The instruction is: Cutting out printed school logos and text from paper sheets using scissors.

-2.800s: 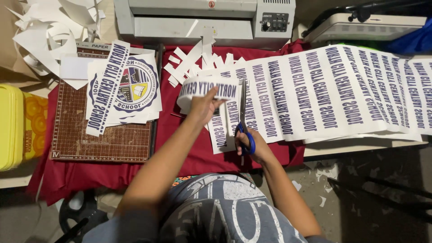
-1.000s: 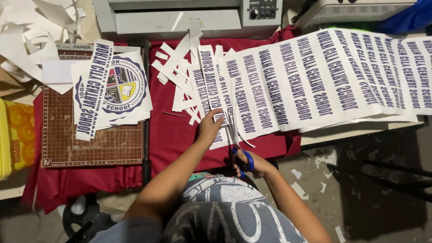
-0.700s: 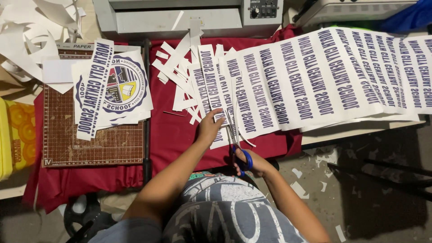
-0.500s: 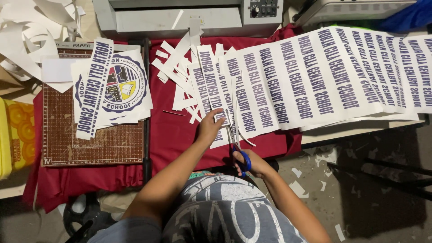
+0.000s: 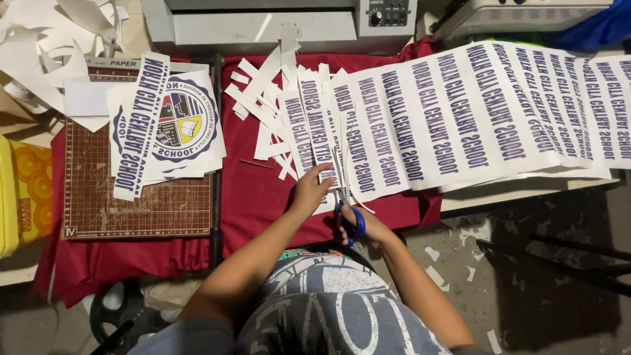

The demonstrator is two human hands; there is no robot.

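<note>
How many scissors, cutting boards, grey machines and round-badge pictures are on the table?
Scissors, in the right hand: 1
Brown cutting board: 1
Grey machines: 2
Round-badge sheets: at least 1; the stack hides any others
Total: 5

A long white printed sheet (image 5: 473, 112) with rows of dark blue lettering is spread across the desk (image 5: 263, 197), from centre to right edge. Narrow lettered strips (image 5: 309, 131) are fanned beside it. Round crest labels (image 5: 181, 125) in blue, yellow and red are stacked on the brown cutting mat (image 5: 131, 204).
</note>
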